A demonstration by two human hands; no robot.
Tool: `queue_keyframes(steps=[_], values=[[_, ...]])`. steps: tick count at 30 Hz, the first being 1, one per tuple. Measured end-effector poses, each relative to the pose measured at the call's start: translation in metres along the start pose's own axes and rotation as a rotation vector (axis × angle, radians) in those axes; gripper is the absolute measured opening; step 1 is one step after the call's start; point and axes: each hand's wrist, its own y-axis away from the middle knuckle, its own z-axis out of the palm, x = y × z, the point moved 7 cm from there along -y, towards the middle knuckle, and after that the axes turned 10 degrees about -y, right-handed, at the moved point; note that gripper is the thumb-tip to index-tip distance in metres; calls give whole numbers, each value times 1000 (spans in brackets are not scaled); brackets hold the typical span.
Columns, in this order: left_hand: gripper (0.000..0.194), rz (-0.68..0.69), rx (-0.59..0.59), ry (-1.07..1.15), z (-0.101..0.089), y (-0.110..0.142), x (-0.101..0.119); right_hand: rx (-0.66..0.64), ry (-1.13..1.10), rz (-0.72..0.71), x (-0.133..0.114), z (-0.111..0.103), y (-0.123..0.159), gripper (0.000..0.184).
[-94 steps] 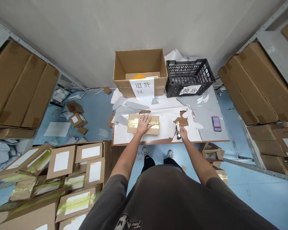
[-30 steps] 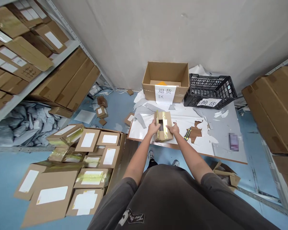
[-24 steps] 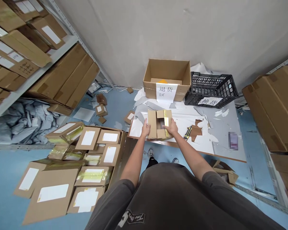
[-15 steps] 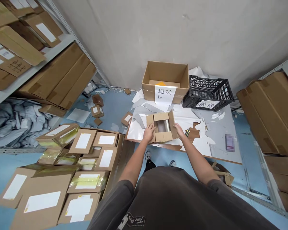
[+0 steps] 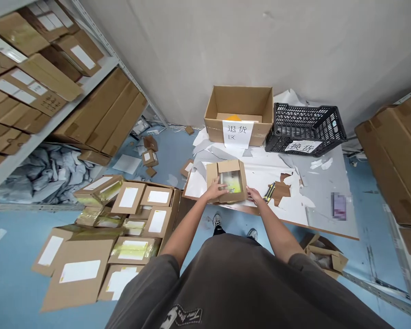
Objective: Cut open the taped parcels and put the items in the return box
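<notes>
So the small cardboard box (image 5: 227, 181) is sitting open on the counter (image 5: 329, 201), right at the near edge, flaps folded out. Something in clear plastic (image 5: 230, 182) is lying inside it. The left hand (image 5: 214, 189) is reaching in from the left side, fingers spread and resting over the box's edge and onto the plastic, not really closed around anything. The right hand (image 5: 254, 195) is loosely curled against the box's right near corner, just touching the cardboard. A yellow and black utility knife (image 5: 269, 193) is lying just beside the right hand among torn cardboard scraps (image 5: 281, 189). Further back, a big open carton (image 5: 239, 114) and a black crate (image 5: 304, 128) are sitting side by side, each wearing a paper label.
</notes>
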Motion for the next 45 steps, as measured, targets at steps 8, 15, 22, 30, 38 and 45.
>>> queue_keyframes(steps=[8, 15, 22, 30, 38, 45], values=[[130, -4, 151, -195, 48, 37, 13, 251, 357, -248, -49, -12, 10, 48], [113, 45, 234, -212, 52, 36, 19, -50, 942, -942, -123, 81, 64, 56], [123, 70, 311, -116, 59, 39, 13, -219, 1311, -792, -111, 151, 47, 74], [127, 110, 318, 18, 69, 36, -3, -198, 1356, -915, -163, 161, 3, 93], [124, 91, 324, -6, 73, 34, -11, -27, 1216, -869, -156, 174, -4, 82], [112, 145, 311, 27, 46, 32, -15, -87, 1140, -812, -112, 166, 21, 63]])
